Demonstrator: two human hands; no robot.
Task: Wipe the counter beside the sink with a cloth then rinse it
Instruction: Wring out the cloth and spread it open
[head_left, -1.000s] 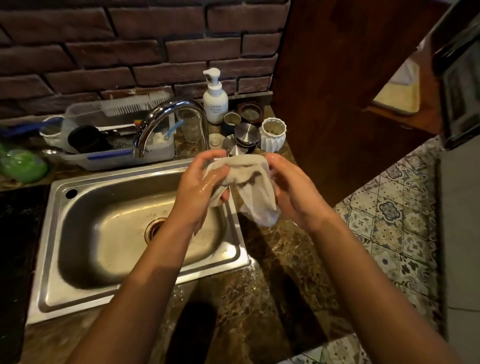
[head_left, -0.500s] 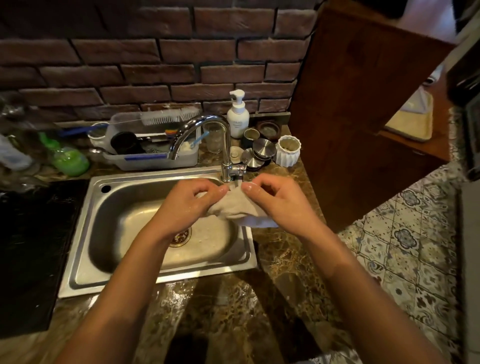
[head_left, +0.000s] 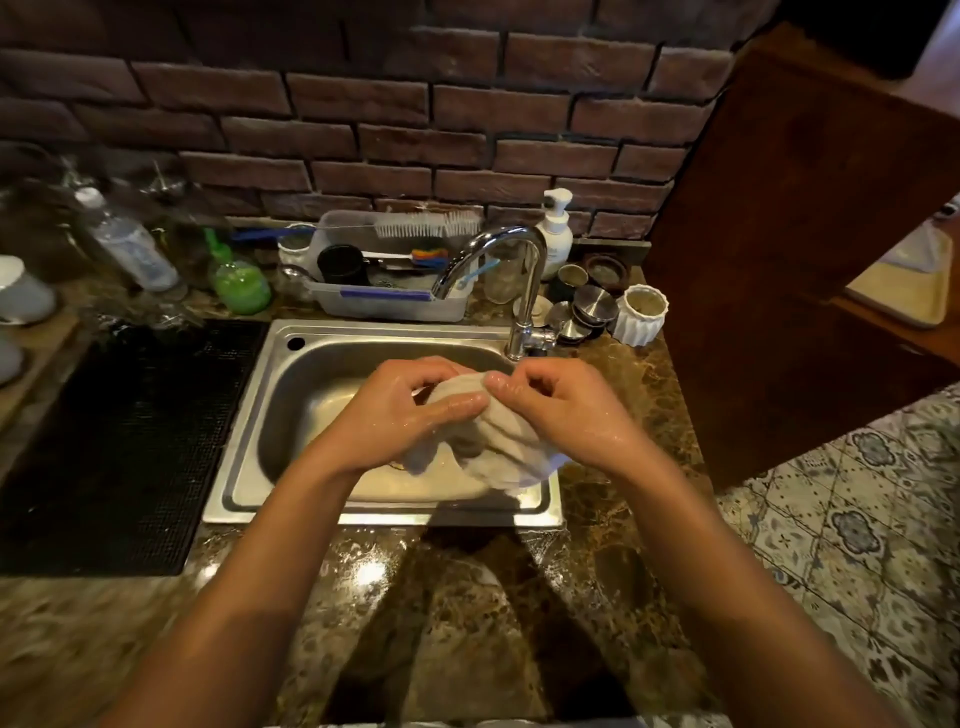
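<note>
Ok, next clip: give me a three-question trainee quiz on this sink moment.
1. True or false: both hands grip the cloth.
2. The cloth is held over: A) the black mat B) the sink C) the floor.
3. Fill in: the white pump bottle stands behind the ____.

Key: 1 true, the left hand and right hand hold it. 2 B. 3 faucet.

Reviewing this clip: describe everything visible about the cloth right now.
The cloth is a pale beige, soft woven rag, looking wet and bunched into a rounded wad. It is held above the right part of the steel sink, in front of the chrome faucet. The left hand and right hand pinch its top edge; a loose fold sags toward the basin.
</note>
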